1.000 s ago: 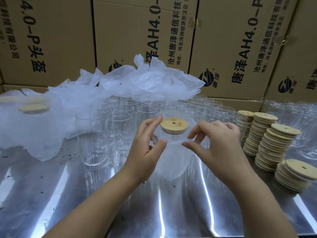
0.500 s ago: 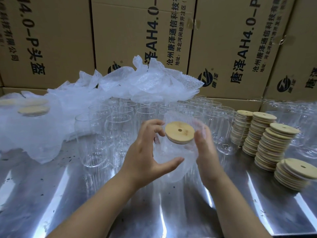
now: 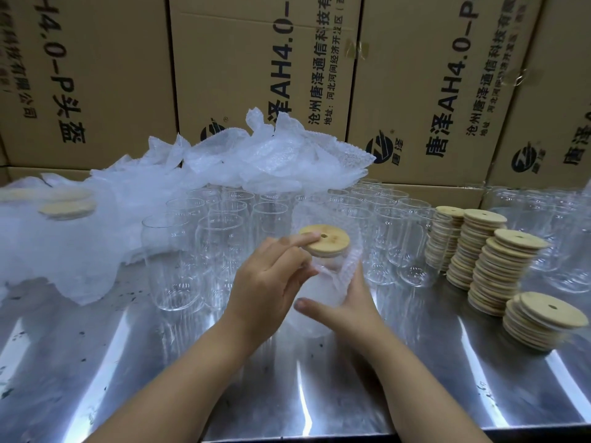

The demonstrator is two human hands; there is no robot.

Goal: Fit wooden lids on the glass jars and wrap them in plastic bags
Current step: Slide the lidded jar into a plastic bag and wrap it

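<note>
Wooden lids (image 3: 499, 266) form four stacks beside one bagged, lidded jar (image 3: 324, 282).

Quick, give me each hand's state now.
Left hand: forefinger presses the wooden lid; grip cannot be told.
Right hand: holding the bagged jar.

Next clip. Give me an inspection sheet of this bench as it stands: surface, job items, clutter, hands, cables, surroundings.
Surface: steel table, shiny, with a few dark specks.
Job's things: bagged jar with a wooden lid fitted; open glass jars in rows behind it; lid stacks on the right; bubble bags heaped at the back; wrapped jars, blurred, on the far left.
Clutter: nothing seen.
Hands: left hand has its index finger on the wooden lid; what the other fingers hold is unclear. Right hand holds the bagged jar, thumb across the front.
Cables: nothing seen.
Surroundings: printed cardboard boxes stacked behind the table.
</note>
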